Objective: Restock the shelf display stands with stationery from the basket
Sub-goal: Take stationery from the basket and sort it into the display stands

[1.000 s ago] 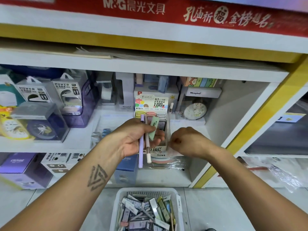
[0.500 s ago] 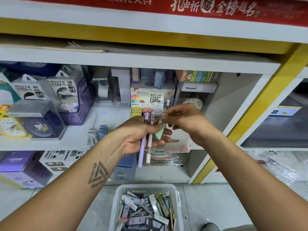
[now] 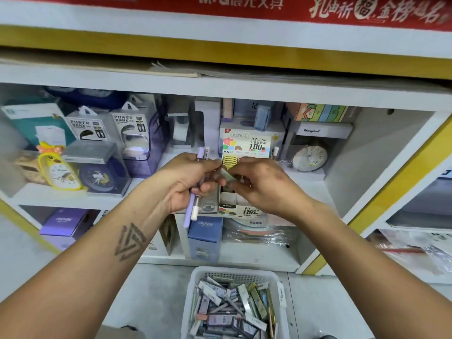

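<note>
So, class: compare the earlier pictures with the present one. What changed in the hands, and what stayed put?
The right hand rose from the display stand and took hold of the green pack. The left hand kept gripping two pens. The basket stayed put.

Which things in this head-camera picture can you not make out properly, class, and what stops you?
- Small green pack, head view: pinched between both hands, mostly covered by fingers and blurred.
- Display stand: its lower slots are hidden behind the right hand.
- Pens: middles hidden inside the left hand.
- Basket: near end cut off by the bottom edge.
- Red banner: cropped by the top edge.
</note>
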`<state>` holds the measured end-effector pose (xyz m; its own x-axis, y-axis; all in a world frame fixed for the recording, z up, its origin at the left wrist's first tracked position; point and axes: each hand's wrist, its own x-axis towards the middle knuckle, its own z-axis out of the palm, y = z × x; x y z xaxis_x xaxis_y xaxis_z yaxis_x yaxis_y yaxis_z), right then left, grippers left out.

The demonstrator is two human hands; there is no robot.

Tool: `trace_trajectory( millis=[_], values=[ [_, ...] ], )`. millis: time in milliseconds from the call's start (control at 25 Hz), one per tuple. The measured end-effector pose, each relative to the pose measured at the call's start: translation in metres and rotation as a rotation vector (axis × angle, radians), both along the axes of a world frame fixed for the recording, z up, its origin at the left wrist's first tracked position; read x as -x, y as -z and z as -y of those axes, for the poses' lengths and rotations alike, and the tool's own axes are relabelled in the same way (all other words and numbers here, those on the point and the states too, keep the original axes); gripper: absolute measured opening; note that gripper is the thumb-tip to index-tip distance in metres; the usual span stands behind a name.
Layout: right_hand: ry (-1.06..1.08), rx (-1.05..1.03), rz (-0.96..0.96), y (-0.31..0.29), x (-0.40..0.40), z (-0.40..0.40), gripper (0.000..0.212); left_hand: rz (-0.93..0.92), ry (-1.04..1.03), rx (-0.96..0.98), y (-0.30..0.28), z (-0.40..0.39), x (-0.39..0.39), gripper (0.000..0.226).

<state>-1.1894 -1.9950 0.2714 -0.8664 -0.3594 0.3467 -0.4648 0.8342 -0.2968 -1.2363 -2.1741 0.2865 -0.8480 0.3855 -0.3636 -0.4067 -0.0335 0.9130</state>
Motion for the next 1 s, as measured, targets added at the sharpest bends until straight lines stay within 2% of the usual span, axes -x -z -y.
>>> trace_trajectory(
  millis=[80, 200, 280, 400, 480, 640, 800, 920, 1000],
  values=[
    [0.114, 0.164, 0.127, 0.005, 0.006, 0.011, 0.015, 0.027, -0.083, -0.019, -0.003, 0.019, 0.008, 0.017],
    [0.219, 0.661, 0.374, 0.006, 0.016, 0.023, 0.031, 0.073, -0.208, -0.014, -0.006, 0.053, 0.019, 0.01],
    [0.23, 0.864, 0.38, 0.005, 0.022, 0.033, 0.029, 0.091, -0.238, -0.019, -0.006, 0.071, 0.021, 0.004],
    [0.215, 0.935, 0.293, 0.007, 0.032, 0.039, 0.031, 0.084, -0.225, -0.019, -0.001, 0.082, 0.021, 0.007],
    [0.238, 0.907, 0.255, 0.011, 0.039, 0.041, 0.029, 0.068, -0.214, -0.012, 0.001, 0.086, 0.019, 0.008],
    [0.286, 0.522, 0.08, 0.025, 0.051, 0.049, 0.022, 0.086, -0.185, -0.006, 0.003, 0.091, 0.017, 0.011],
    [0.238, 0.277, 0.056, 0.035, 0.055, 0.057, 0.022, 0.066, -0.19, -0.002, 0.001, 0.092, 0.015, 0.009],
    [0.263, 0.083, 0.141, 0.038, 0.058, 0.054, 0.026, 0.069, -0.189, -0.007, 0.001, 0.094, 0.015, 0.01],
    [0.217, 0.054, 0.245, 0.038, 0.057, 0.052, 0.025, 0.081, -0.183, -0.01, 0.001, 0.094, 0.014, 0.01]
  ],
)
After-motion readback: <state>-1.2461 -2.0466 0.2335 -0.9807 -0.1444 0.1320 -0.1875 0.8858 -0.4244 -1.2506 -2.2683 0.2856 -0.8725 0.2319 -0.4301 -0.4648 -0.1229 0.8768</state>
